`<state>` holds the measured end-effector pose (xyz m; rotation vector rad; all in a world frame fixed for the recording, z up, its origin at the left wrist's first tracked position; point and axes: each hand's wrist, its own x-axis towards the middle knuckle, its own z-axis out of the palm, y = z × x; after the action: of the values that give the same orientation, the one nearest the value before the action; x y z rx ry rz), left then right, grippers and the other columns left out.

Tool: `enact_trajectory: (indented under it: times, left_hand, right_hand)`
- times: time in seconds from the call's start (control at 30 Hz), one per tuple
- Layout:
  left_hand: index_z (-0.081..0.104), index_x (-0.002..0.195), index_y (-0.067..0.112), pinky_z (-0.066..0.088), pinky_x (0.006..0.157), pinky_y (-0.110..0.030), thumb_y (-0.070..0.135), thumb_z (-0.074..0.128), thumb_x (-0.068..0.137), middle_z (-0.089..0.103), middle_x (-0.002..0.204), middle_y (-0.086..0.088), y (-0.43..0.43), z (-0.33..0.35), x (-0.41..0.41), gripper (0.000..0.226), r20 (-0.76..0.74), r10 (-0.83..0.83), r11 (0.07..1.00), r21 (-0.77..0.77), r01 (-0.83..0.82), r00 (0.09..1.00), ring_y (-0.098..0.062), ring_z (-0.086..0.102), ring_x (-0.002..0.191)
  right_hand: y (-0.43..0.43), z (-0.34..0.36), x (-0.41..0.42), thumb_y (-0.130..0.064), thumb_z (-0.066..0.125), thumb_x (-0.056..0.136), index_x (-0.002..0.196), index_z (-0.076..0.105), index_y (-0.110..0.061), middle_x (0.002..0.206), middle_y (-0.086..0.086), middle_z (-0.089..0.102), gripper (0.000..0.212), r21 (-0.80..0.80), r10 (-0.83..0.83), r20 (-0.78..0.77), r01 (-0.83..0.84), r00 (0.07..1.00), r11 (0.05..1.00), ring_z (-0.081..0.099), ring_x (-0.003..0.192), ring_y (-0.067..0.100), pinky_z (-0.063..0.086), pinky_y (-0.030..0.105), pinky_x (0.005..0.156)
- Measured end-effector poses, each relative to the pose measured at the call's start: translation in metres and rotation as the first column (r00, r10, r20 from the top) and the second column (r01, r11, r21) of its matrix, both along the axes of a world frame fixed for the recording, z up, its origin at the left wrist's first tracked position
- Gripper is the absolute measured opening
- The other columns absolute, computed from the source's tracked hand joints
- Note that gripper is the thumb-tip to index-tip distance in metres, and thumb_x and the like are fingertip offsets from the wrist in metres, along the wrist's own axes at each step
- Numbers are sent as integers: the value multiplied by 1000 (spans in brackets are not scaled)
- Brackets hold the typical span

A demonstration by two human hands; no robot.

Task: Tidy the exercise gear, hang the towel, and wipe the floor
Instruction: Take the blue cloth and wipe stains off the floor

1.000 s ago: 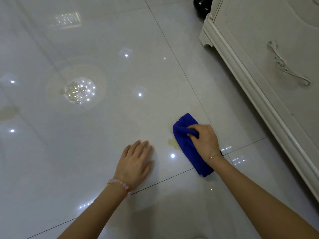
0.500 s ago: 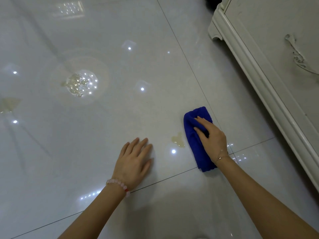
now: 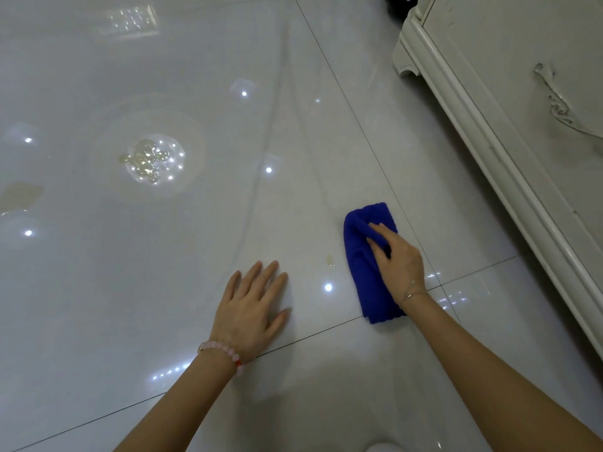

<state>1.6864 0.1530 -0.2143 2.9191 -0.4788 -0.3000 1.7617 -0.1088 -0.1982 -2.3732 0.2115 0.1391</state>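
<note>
- Wiper: blue cloth (image 3: 362, 265), deep blue, fluffy pile, folded into a long narrow pad; lies flat on glossy white tile floor (image 3: 163, 288), centre-right, near end on a grout line.
- R hand (image 3: 399, 262) on top of cloth's far half, fingers curled into a fold, gripping it.
- L hand (image 3: 251, 308) flat on floor, left of cloth & apart from it, fingers straight, holding nothing; pink bead bracelet (image 3: 222, 352) on wrist.
- Small yellowish spot (image 3: 330, 261) just left of cloth.
- Cream cabinet (image 3: 489, 93) at far right.

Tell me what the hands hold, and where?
The right hand grips the blue cloth at its far half, fingers curled into its folds. The left hand, flat on the floor, holds nothing.
</note>
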Motion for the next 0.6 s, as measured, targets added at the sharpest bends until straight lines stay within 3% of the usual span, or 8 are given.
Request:
enact_trajectory:
  times: [0.13,0.27,0.37,0.5,0.6]
  left_hand:
    - [51,133,16,21,105,-44,54,23,93,47,141,-6,-2,1,-1,61,-12,11,1000,15,-10,1000,-31,44,129]
    - [53,131,17,25,106,-43,51,31,90,50,138,-5,-3,2,0,58,-12,20,1000,24,-19,1000,-29,47,126]
    - [55,130,20,38,102,-45,52,32,89,51,138,-2,0,3,2,57,-20,6,999,32,-6,1000,-27,49,125]
    - [61,123,22,44,93,-47,53,34,87,57,132,1,3,7,7,55,-17,-4,999,35,5,1000,-25,56,118]
    - [64,119,23,46,91,-46,53,34,86,59,129,1,2,10,10,53,-29,-2,999,32,2,1000,-25,58,115]
  right_hand:
    - [15,6,-13,-20,52,93,131,49,-19,138,2,49,38,33,50,-16,-49,999,998,46,126,19,38,32,105]
    - [25,5,-28,-22,55,91,129,53,-22,134,-3,53,37,2,218,-12,-218,976,976,46,126,13,38,26,104]
    - [15,9,-17,-27,54,92,128,53,-24,129,-3,56,37,25,117,-55,-116,992,993,53,117,16,41,25,97]
    - [3,10,-1,-35,53,90,125,57,-19,95,3,65,38,49,-109,-58,112,992,993,59,87,19,46,26,76]
    - [13,16,-6,-34,56,89,122,58,-15,103,6,66,39,108,-103,-103,114,989,988,60,94,22,46,26,80]
